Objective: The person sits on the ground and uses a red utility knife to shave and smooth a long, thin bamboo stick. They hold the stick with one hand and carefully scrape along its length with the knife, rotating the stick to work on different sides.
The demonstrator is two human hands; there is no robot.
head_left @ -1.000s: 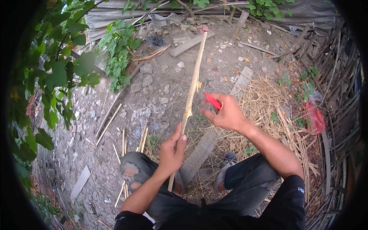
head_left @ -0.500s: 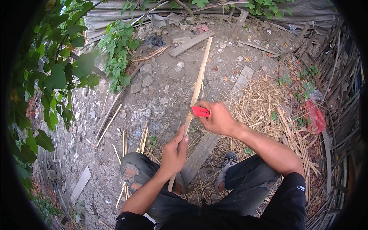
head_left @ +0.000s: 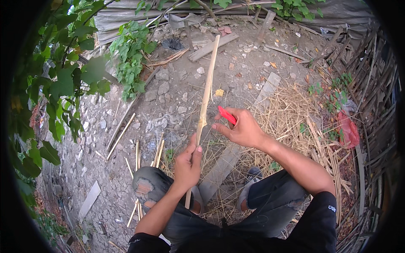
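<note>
A long split bamboo strip [head_left: 207,86] slants upward and away from me, pale with a raised, splintered spot partway along. My left hand [head_left: 187,166] is closed around its lower part, and the near end shows below that hand by my leg. To the right of the strip, my right hand [head_left: 245,130] grips a red utility knife [head_left: 227,116], whose blade I cannot make out. The knife is apart from the strip, level with the splintered spot. A thin sliver hangs along the strip's right side.
Straw and shavings [head_left: 280,116] cover the ground at right, beside a stick fence [head_left: 371,92] and a red plastic bag [head_left: 348,130]. Thin cut strips [head_left: 159,154] lie by my left knee. A grey board [head_left: 221,170] rests between my feet. Leafy vines [head_left: 63,84] hang at left.
The knife has come off the strip, and my right hand has shifted slightly right and turned. My left hand has moved a little left and down, and the strip's far end has swung left.
</note>
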